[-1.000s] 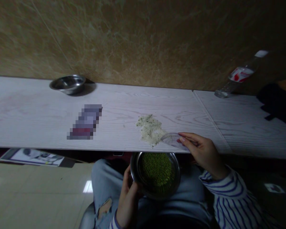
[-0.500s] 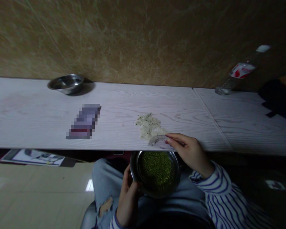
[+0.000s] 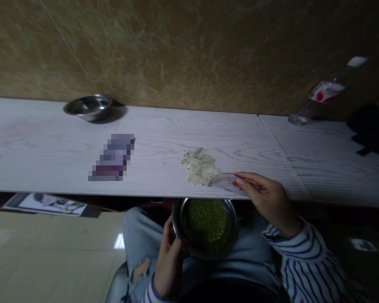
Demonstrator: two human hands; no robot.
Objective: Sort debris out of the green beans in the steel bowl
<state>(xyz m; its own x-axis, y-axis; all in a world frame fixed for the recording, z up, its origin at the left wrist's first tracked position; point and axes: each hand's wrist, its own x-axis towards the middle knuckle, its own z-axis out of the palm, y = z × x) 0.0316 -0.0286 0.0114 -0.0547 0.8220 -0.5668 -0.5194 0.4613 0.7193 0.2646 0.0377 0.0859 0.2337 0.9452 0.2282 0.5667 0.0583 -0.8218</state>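
Note:
My left hand grips the left rim of a steel bowl over my lap, just under the table's front edge. Small green beans, which look like mung beans, cover the bowl's bottom. Above and to the right, my right hand pinches a clear plastic protractor between thumb and fingers. The protractor's left end meets the near right side of a loose heap of white rice on the tabletop. Green bits are mixed into the heap, mostly along its far left side.
A second steel bowl stands at the back left by the wall. In front of it lies a pixelated flat object. A clear bottle with a white cap stands at the back right, next to a dark item. The table's front edge borders my lap.
My right hand has moved the protractor to the right, drawing it partly away from the rice heap. My left hand and the bowl of beans have stayed in place.

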